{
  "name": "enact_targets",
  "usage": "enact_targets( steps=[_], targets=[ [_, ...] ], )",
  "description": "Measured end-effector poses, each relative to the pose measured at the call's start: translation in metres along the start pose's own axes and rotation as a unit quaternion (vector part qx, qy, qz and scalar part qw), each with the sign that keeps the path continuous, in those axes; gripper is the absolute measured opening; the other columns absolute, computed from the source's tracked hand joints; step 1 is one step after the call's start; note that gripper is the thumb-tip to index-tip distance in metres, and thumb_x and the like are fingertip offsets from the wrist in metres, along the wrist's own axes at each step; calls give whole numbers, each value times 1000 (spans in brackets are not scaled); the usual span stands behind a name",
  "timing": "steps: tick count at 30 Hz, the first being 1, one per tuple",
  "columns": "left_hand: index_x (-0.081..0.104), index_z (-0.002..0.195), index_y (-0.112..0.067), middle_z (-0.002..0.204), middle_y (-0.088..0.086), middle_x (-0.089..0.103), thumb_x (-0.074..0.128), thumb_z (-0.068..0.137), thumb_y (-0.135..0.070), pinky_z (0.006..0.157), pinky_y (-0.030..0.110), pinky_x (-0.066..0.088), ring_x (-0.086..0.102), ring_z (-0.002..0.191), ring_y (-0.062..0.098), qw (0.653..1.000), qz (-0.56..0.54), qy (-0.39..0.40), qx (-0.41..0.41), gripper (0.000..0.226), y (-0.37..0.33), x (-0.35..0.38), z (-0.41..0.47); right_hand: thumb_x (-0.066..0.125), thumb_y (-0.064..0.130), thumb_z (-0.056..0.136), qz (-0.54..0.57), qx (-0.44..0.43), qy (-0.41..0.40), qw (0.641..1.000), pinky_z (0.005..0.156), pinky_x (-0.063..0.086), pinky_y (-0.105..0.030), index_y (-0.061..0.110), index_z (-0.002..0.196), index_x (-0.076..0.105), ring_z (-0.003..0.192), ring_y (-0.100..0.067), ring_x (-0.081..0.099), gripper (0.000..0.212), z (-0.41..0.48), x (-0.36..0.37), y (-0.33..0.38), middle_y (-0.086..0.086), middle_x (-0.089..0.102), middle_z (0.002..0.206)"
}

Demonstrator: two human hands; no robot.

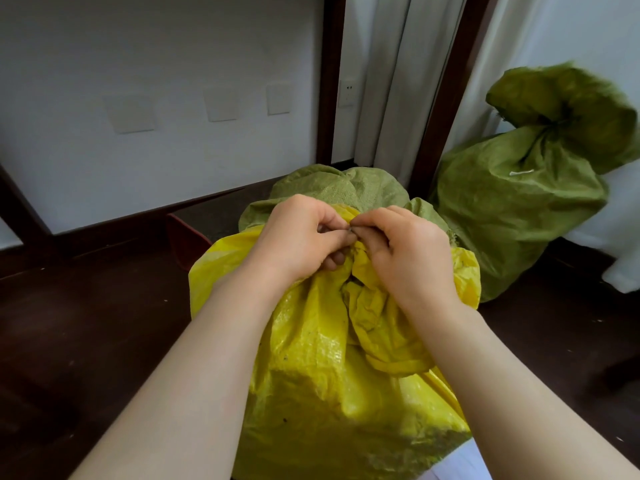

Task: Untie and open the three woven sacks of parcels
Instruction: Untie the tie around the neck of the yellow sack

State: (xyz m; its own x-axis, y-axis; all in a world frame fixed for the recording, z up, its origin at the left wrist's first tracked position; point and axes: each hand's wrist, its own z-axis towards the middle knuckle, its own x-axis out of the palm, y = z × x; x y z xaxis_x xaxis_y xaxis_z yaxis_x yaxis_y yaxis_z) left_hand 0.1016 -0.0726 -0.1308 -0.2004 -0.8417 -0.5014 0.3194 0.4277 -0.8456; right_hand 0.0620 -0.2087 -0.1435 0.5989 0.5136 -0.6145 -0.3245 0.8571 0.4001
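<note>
1. Head view: yellow sack (329, 358), near centre, on floor (86, 323).
2. Left hand (301, 237), right hand (408, 251): fingers pinching its gathered neck.
3. Green sack (332, 187) touching behind; tied green sack (519, 202) far right.

No legible text (white tag (521, 172) on green sack (512, 220) blurred).

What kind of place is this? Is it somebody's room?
Probably an indoor room, maybe in a home: a dark wooden floor where the yellow sack stands, a white wall with a power socket, and a long pale curtain.
</note>
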Motion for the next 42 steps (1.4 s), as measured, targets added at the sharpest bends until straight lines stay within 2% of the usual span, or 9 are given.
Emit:
enact_targets(
  steps=[4, 9, 14, 20, 28, 32, 36, 39, 42],
  targets=[
    [70, 75, -19, 60, 2, 67, 69, 83, -15, 55, 24, 50, 59, 47, 13, 1000, 4, -4, -5, 9, 0, 0, -2, 60, 24, 85, 26, 32, 41, 998, 72, 51, -34, 21, 93, 73, 86, -21, 65, 16, 2, -3, -2, 2, 71, 89],
    [70, 76, -20, 62, 2, 67, 69, 83, -15, 56, 29, 52, 61, 52, 19, 1000, 19, -1, 4, 9, -1, 1, -5, 56, 23, 83, -56, -36, 10, 998, 52, 52, -35, 19, 86, 71, 79, -25, 65, 15, -5, 1, 0, 0, 68, 80],
    [67, 75, -22, 61, 1, 66, 68, 84, -16, 61, 32, 55, 62, 52, 17, 1000, 7, -13, 3, 12, 0, 0, -6, 55, 23, 91, 5, 50, 46, 998, 73, 46, -35, 22, 97, 69, 98, -18, 57, 15, 1, 4, 1, 5, 66, 97],
    [69, 78, -15, 69, 9, 68, 70, 81, -8, 74, 44, 58, 68, 65, 25, 1000, -25, -10, -1, 8, 2, 2, -8, 49, 29, 87, -37, -34, 3, 999, 55, 52, -35, 16, 87, 69, 82, -23, 63, 24, -9, 7, -3, 1, 67, 83],
    [67, 75, -17, 64, 7, 66, 70, 82, -8, 71, 39, 59, 66, 60, 21, 999, -41, -21, -5, 11, 3, 2, -7, 66, 17, 85, 114, 90, 74, 987, 88, 49, -34, 17, 100, 69, 96, -14, 62, 16, 2, -1, -4, 8, 68, 94],
    [65, 73, -18, 66, 0, 62, 70, 77, 3, 71, 28, 55, 59, 61, 11, 999, -44, 4, 5, 22, 2, 1, -7, 68, 10, 81, 164, 112, 84, 976, 90, 49, -27, 17, 105, 64, 97, -5, 62, 25, -2, -6, -9, 15, 64, 95],
    [65, 82, -7, 70, 3, 62, 64, 80, 11, 58, 12, 53, 59, 49, -2, 997, -77, 29, 2, 18, 1, 0, -9, 69, 7, 77, 216, 133, 104, 962, 90, 48, -21, 22, 104, 62, 96, 0, 60, 32, -4, -8, -10, 18, 63, 98],
    [65, 85, -8, 71, 5, 63, 59, 84, 8, 59, 11, 53, 61, 52, -2, 994, -101, 39, 4, 17, 2, -1, -10, 79, 15, 70, 217, 134, 118, 960, 87, 47, -14, 26, 103, 59, 95, 2, 59, 40, -3, -9, -13, 19, 62, 96],
    [66, 92, -4, 77, 9, 66, 57, 88, 2, 61, 11, 54, 62, 57, -1, 992, -118, 49, -9, 11, 2, -2, -10, 77, 3, 70, 256, 150, 113, 948, 88, 50, -21, 20, 101, 59, 93, -6, 63, 40, -1, -9, -18, 10, 65, 96]
  ],
)
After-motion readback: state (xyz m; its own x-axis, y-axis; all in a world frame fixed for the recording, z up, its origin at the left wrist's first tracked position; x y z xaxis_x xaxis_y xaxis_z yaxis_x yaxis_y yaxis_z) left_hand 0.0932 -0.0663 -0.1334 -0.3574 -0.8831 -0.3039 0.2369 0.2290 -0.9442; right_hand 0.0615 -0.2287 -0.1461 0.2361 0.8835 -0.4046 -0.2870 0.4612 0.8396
